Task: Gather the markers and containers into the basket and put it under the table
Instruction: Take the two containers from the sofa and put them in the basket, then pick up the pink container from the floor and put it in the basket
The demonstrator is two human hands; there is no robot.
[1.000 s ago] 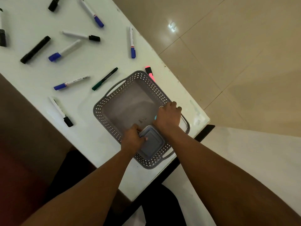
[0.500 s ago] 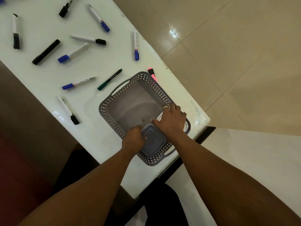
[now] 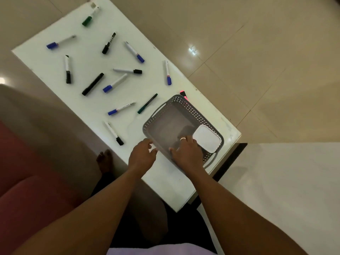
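Note:
A grey perforated basket (image 3: 158,115) stands at the right end of the white table (image 3: 88,57). Inside it, against the right corner, lies a white lidded container (image 3: 207,138). My right hand (image 3: 185,151) rests in the basket just left of the container, fingers spread, holding nothing. My left hand (image 3: 142,156) hovers at the basket's near-left rim with its fingers loosely apart. Several markers lie scattered over the table, among them a green pen (image 3: 147,103) and a blue-capped marker (image 3: 121,108) close to the basket. A pink highlighter (image 3: 183,94) peeks out behind the far rim.
The table's right corner (image 3: 237,135) is just beyond the basket, with tiled floor (image 3: 257,52) past it. A red seat (image 3: 27,190) is at the left and a bare foot (image 3: 104,161) rests by the table's near edge. A pale mat (image 3: 285,181) lies to the right.
Both hands have let go of the container, which now lies by the basket's right corner. My left hand has drawn back to the near rim. The view has pulled back and shows more of the table.

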